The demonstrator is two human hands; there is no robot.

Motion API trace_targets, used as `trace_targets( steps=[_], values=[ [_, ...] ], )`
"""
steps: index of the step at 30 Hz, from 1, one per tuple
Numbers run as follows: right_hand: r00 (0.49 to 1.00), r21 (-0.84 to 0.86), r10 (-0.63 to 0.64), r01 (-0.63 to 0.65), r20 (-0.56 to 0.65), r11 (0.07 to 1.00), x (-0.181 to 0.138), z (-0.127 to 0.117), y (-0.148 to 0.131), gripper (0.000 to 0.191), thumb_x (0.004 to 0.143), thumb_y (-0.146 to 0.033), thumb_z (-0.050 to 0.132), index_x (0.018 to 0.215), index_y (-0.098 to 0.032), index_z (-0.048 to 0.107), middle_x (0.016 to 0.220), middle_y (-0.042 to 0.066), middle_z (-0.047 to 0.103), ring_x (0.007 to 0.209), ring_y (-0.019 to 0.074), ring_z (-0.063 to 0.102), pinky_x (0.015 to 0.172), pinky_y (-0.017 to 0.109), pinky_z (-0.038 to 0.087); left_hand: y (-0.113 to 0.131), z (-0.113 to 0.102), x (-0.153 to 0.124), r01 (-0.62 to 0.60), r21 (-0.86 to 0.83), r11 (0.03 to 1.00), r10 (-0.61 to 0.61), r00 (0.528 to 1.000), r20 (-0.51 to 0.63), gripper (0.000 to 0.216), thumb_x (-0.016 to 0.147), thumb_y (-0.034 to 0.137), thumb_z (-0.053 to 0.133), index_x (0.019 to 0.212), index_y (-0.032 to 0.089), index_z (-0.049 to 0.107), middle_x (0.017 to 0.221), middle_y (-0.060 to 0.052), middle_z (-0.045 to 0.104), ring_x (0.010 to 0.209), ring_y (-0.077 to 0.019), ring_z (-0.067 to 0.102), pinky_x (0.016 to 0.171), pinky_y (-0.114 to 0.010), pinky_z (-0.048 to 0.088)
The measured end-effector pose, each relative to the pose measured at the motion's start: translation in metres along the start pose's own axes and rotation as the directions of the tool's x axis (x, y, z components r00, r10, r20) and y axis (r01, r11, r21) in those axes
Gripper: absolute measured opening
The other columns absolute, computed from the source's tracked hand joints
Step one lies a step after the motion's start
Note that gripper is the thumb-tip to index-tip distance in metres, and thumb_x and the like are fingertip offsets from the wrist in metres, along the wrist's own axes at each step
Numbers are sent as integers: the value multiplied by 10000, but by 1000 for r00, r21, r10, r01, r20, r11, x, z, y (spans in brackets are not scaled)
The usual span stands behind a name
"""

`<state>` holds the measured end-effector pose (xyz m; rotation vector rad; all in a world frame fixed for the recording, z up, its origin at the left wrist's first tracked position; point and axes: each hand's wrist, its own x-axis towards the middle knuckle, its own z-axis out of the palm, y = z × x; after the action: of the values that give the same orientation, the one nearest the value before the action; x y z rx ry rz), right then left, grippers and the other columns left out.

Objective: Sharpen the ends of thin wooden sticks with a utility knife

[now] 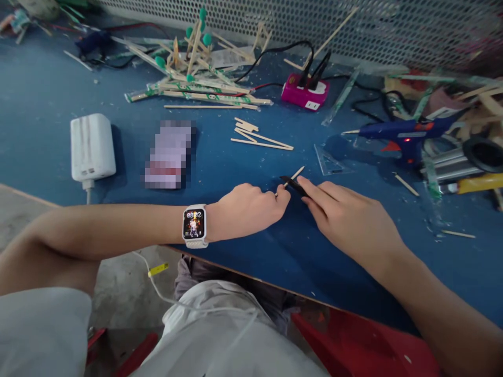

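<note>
Over the blue table, my left hand (251, 209) pinches a thin wooden stick (297, 174) between thumb and fingers; the stick's pointed end sticks out to the upper right. My right hand (346, 209) is closed on a dark knife blade (291, 183), its black tip lying across the stick close to my left fingertips. Most of the knife is hidden inside my right hand. Just beyond my hands, several short cut wooden sticks (261, 139) lie in a small group. A clear set square (329, 161) lies past my right hand.
A blue glue gun (404, 131) with a lit red light rests at the right, near a tape roll (487, 153). A pink power adapter (305, 93), a heap of wrapped chopsticks (204, 86), a phone (168, 154) and a white power bank (92, 146) are on the table (220, 162).
</note>
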<state>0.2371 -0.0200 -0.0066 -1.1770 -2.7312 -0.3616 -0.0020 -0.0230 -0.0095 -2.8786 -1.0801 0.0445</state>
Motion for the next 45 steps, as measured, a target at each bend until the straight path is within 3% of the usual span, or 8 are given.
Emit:
trace_targets(
  steps=[6, 12, 17, 22, 29, 34, 38, 45],
  values=[
    [999, 28, 37, -38, 13, 999, -2, 2, 3, 403, 1104, -223, 582, 1481, -141, 698, 943, 56, 769, 685, 192, 679, 566, 337, 427, -4, 4, 2, 22, -29, 999, -22, 1000, 16, 474, 1021, 73, 497, 1483, -12, 562, 747, -64, 776, 631, -276, 801, 479, -365, 477],
    [999, 62, 10, -7, -35, 998, -2, 3, 4, 396, 1104, -195, 582, 1479, -118, 686, 915, 53, 767, 752, 203, 714, 653, 330, 496, -7, 6, 1, 15, -36, 999, -15, 1000, 9, 482, 1017, 73, 517, 1491, -3, 550, 764, -56, 782, 642, -269, 801, 472, -363, 461],
    [1000, 58, 23, -24, 9, 998, -4, 2, 6, 404, 1110, -209, 571, 1492, -144, 689, 961, 54, 780, 724, 192, 692, 594, 341, 457, -6, 5, 0, 6, 3, 1000, -6, 1000, 27, 515, 1017, 46, 465, 1524, -9, 535, 753, -57, 769, 611, -245, 786, 458, -330, 462],
    [999, 51, -46, 46, 0, 998, -6, 1, 11, 410, 1101, -158, 565, 1493, -140, 687, 1012, 65, 810, 770, 192, 711, 639, 337, 487, -5, 4, 0, -10, 22, 1000, 9, 999, 42, 521, 1005, 35, 465, 1515, -12, 558, 729, -28, 747, 554, -247, 761, 409, -344, 468],
    [999, 176, 10, -3, -39, 984, -7, -5, 9, 347, 1094, -158, 609, 1411, -134, 747, 925, 34, 805, 735, 175, 712, 658, 326, 505, -6, 4, -4, -45, 12, 999, 45, 998, -33, 492, 986, 14, 474, 1460, -29, 596, 710, -2, 719, 502, -224, 727, 371, -348, 489],
    [998, 211, 50, -41, -38, 977, -8, -5, 9, 333, 1075, -156, 651, 1386, -145, 771, 932, 19, 812, 714, 156, 703, 632, 319, 504, -6, 8, -7, -71, 42, 997, 76, 984, -158, 481, 955, -22, 464, 1406, -34, 633, 669, 22, 675, 430, -173, 647, 341, -317, 457],
    [999, 142, -1, 8, -49, 990, -9, -5, 7, 356, 1056, -138, 674, 1400, -105, 760, 911, 17, 796, 700, 153, 685, 622, 326, 498, -6, 10, -7, -66, 14, 998, 68, 972, -223, 436, 979, 15, 513, 1396, -48, 624, 674, 30, 668, 427, -161, 636, 339, -316, 462],
    [997, -11, -61, 60, -52, 998, -11, -13, -10, 462, 965, 17, 670, 1414, -57, 745, 779, -13, 708, 632, 157, 601, 547, 328, 453, -6, 8, -6, -95, -12, 995, 89, 966, -241, 446, 963, -23, 524, 1401, -80, 577, 703, 31, 665, 417, -143, 593, 365, -314, 488]
  ],
)
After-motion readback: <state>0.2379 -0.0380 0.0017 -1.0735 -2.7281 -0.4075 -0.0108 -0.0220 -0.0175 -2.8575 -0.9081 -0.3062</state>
